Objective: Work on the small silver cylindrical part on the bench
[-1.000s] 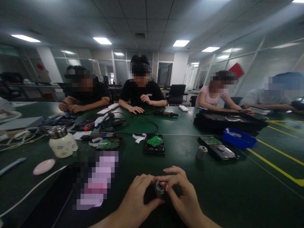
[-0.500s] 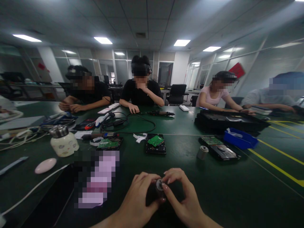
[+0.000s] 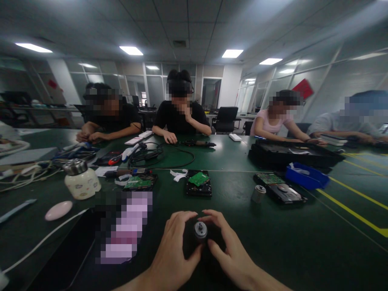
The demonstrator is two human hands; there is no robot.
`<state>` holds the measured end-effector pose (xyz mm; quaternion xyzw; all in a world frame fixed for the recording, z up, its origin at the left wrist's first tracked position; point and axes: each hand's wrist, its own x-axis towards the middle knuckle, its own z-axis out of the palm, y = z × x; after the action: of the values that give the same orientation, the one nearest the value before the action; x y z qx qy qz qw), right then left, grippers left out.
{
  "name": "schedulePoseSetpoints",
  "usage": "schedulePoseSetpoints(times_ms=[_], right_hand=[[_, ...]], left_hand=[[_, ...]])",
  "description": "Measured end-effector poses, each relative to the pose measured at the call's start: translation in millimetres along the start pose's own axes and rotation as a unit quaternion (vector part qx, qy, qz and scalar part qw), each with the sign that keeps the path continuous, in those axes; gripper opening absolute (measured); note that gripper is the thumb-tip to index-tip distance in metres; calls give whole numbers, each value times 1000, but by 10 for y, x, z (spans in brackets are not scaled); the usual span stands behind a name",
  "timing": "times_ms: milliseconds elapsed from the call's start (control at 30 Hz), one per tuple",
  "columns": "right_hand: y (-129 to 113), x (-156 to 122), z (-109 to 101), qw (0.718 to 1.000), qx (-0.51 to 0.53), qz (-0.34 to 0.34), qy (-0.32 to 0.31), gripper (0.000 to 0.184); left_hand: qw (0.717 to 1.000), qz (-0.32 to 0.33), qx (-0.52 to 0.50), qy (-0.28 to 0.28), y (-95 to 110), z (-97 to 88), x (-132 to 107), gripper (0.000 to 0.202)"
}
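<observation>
A small electric motor, a metal cylinder with a short shaft and small holes on its upper end, stands upright on the green table in front of me. My left hand curves around its left side, thumb and fingers spread. On the other side, my right hand is cupped with fingers apart. Neither hand appears to grip the motor; whether a fingertip touches it is hard to make out. A second similar motor stands farther off to the right.
Opened hard drives lie across the middle, others left and right. A blue bin and black tray are at right. A cream bottle, pink oval object and cables are at left. Several people sit opposite.
Both hands have loosened from the motor, and their fingers have spread apart. The motor's top now shows fully. Across the table, a person's hand has shifted the electric screwdriver slightly left.
</observation>
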<state>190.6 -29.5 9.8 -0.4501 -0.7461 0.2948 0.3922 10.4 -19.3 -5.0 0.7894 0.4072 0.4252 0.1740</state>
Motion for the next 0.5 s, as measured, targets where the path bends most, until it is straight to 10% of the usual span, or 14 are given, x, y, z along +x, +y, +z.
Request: schedulePoseSetpoints(times_ms=[500], right_hand=[[-16,0,85,984,-151,-74,-55,43]], left_hand=[[985,134,86,-64,4,-74,18,54]])
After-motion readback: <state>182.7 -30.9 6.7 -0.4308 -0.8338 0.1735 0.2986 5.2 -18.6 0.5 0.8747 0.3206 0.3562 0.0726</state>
